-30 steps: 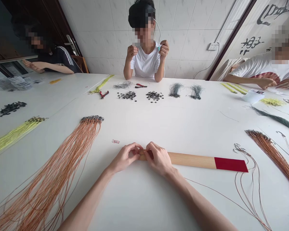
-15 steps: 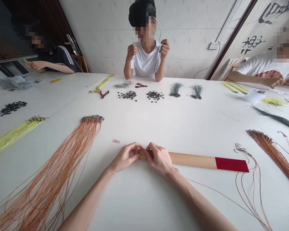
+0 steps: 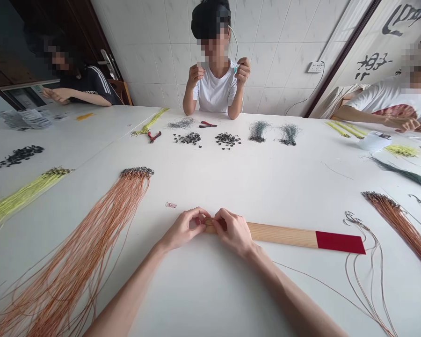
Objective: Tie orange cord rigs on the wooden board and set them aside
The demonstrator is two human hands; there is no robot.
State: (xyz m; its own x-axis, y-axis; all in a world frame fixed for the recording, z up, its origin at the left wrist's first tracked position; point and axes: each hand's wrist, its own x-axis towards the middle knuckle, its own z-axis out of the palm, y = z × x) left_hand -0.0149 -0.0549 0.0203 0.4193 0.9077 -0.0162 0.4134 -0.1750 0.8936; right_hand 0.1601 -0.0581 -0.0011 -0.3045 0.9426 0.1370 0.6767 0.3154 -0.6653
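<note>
My left hand (image 3: 183, 229) and my right hand (image 3: 234, 230) meet at the left end of a flat wooden stick (image 3: 284, 235) with a red right end (image 3: 340, 243), which lies on the white table (image 3: 231, 178). Both hands have their fingers curled and pinched together over that end. What the fingertips pinch is hidden. A thin copper-coloured cord (image 3: 337, 290) trails away to the right from under my right forearm.
A wide bundle of orange cords (image 3: 87, 248) fans out on the left, with yellow cords (image 3: 21, 196) beyond. More orange cords (image 3: 400, 224) lie right. Across the table sit three people, with red pliers (image 3: 153, 136), black ring piles (image 3: 226, 139) and grey wire bunches (image 3: 258, 131).
My hands stay pinched at the stick's left end, with only slight finger motion. The view has shifted a little.
</note>
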